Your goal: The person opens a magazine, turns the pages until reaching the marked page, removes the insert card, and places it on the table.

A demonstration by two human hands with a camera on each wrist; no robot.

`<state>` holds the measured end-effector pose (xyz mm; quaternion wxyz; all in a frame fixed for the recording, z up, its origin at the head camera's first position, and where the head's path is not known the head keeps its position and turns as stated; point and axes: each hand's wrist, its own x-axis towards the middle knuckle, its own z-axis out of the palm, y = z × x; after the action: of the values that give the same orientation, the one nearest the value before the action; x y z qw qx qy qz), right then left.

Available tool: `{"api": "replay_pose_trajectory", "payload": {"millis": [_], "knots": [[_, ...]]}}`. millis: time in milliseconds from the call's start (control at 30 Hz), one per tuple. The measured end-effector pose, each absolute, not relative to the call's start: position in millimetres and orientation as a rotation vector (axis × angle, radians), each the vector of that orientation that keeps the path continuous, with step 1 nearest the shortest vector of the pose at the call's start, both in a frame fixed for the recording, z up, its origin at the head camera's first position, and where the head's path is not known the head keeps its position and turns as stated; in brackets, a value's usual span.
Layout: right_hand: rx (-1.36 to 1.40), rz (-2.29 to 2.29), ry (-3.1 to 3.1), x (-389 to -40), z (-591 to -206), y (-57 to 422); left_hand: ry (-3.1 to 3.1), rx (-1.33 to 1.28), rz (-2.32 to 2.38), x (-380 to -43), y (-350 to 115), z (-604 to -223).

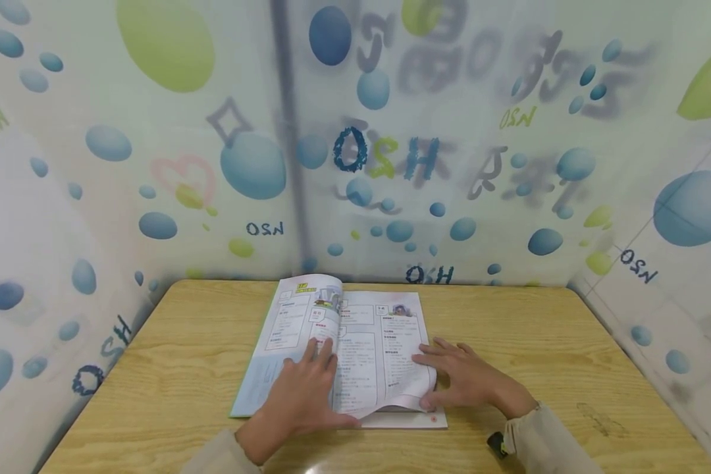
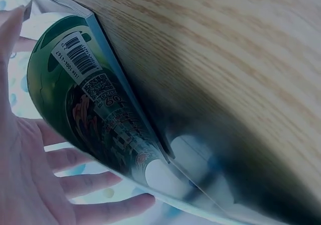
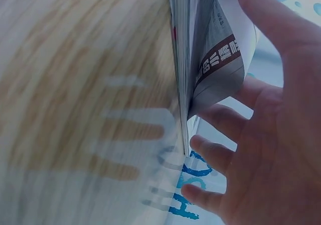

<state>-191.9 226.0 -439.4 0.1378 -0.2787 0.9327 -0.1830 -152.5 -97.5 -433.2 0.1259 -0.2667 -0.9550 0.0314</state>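
An open magazine (image 1: 355,368) lies on the wooden table, with printed contents lists on both pages. My left hand (image 1: 299,395) rests on the left page near the spine, fingers spread and thumb reaching across the bottom edge. The left wrist view shows the green back cover (image 2: 55,84), with a barcode, bowed up off the table. At the right edge, my right hand (image 1: 462,378) holds the right page (image 1: 411,388) between thumb and fingers. That page's lower corner curls up, and its printed underside shows in the right wrist view beside the right hand (image 3: 281,114).
The wooden table (image 1: 172,368) extends on both sides of the magazine. A white curtain (image 1: 480,217) with blue and green drop patterns stands behind and at both sides. A small black object (image 1: 496,445) sits by the right sleeve cuff.
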Motion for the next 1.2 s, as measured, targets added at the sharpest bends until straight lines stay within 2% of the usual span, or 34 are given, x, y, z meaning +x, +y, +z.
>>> {"api": "replay_pose_trajectory", "payload": {"millis": [500, 867, 1200], "knots": [[-0.872, -0.541, 2.702, -192, -429, 225, -2.822, -0.783, 0.031, -152, -100, -432], [-0.679, -0.755, 2.723, -193, -418, 242, -2.789, -0.849, 0.020, -153, -105, -427], [-0.667, -0.723, 2.789, -194, -416, 245, -2.589, -1.005, 0.049, -156, -110, -423]]}}
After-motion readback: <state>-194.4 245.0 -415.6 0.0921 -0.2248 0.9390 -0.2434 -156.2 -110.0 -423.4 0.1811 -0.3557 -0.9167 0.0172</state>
